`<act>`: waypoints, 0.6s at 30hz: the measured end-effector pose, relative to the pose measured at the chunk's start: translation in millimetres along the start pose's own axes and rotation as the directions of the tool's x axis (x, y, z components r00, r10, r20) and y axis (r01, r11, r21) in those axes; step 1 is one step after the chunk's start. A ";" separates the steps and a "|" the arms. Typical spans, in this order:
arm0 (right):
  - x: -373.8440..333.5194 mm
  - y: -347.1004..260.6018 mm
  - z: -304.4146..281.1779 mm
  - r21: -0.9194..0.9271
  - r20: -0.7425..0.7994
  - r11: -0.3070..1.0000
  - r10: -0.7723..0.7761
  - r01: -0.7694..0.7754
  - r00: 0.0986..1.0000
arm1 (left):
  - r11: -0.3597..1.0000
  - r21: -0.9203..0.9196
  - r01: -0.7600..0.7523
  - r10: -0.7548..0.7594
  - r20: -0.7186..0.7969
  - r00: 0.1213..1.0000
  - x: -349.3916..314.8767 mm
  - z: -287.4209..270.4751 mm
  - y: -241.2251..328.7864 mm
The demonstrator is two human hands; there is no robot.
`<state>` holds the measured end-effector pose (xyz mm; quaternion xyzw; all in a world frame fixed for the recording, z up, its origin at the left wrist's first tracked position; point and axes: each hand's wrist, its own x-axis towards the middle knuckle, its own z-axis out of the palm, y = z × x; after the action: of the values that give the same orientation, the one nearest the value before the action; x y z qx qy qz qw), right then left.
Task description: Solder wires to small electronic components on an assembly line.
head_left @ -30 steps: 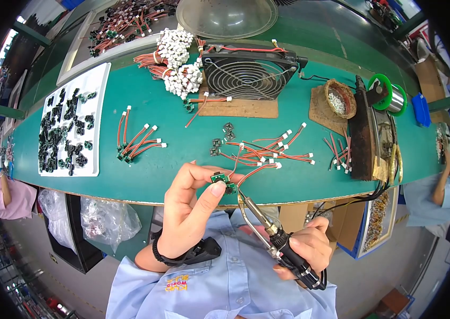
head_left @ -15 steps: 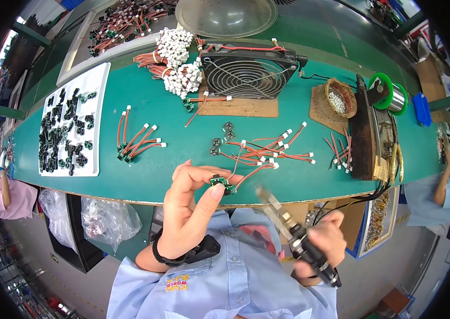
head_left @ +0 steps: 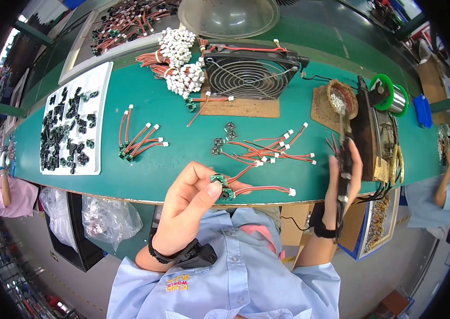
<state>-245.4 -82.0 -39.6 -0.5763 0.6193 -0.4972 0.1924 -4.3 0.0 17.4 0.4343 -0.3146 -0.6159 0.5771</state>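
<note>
Above the near edge of the green bench, my left hand (head_left: 186, 204) pinches two small green circuit boards (head_left: 226, 195) between thumb and fingers. Red-and-white wires (head_left: 262, 188) run from them to the right, ending in a white plug (head_left: 292, 192). My right hand (head_left: 353, 170) is wrapped round the black handle of a soldering iron (head_left: 345, 173), held upright. Its tip end reaches the round brown bowl (head_left: 349, 94) of silvery bits; whether it touches them I cannot tell. Several loose wired leads (head_left: 283, 146) and small black parts (head_left: 228, 130) lie between my hands.
A white tray (head_left: 97, 106) of black parts lies left, beside finished-looking wired boards (head_left: 129, 151). Behind are bundled white plugs (head_left: 184, 78) and a black fan (head_left: 251, 77). A dark metal block (head_left: 366, 138) and a green-rimmed solder spool (head_left: 397, 99) stand right. Other people sit at both sides.
My right hand has swung the soldering iron from near my body up and right to the bowl. In my left hand, the boards have tilted and one plug now points right.
</note>
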 end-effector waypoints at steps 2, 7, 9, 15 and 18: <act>-1.7 -4.9 -2.1 -0.025 0.033 1.000 0.009 -0.008 0.999 | 1.000 -0.012 -0.021 0.020 -0.038 0.999 1.4 2.9 -0.8; -62.6 -13.1 -27.3 0.213 -0.069 0.949 -0.224 0.234 0.972 | 0.997 0.029 -0.073 0.074 -0.033 0.997 6.0 4.2 -3.4; -62.1 -23.0 -30.9 0.291 0.055 0.893 -0.375 0.344 0.926 | 0.994 0.078 -0.076 0.079 -0.031 0.996 7.0 2.9 -5.3; -67.5 -43.2 -36.0 0.403 0.275 0.802 -0.566 0.442 0.777 | 0.987 0.135 -0.092 0.096 -0.024 0.995 7.5 2.8 -4.9; -71.0 -44.3 -34.9 0.398 0.259 0.815 -0.540 0.421 0.801 | 0.986 0.134 -0.103 0.104 0.003 0.995 6.9 2.1 -5.5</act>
<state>-232.0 3.0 -11.1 -0.7579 0.3149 -0.5092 0.2592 -8.3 -6.3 12.2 0.4563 -0.3764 -0.5618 0.5784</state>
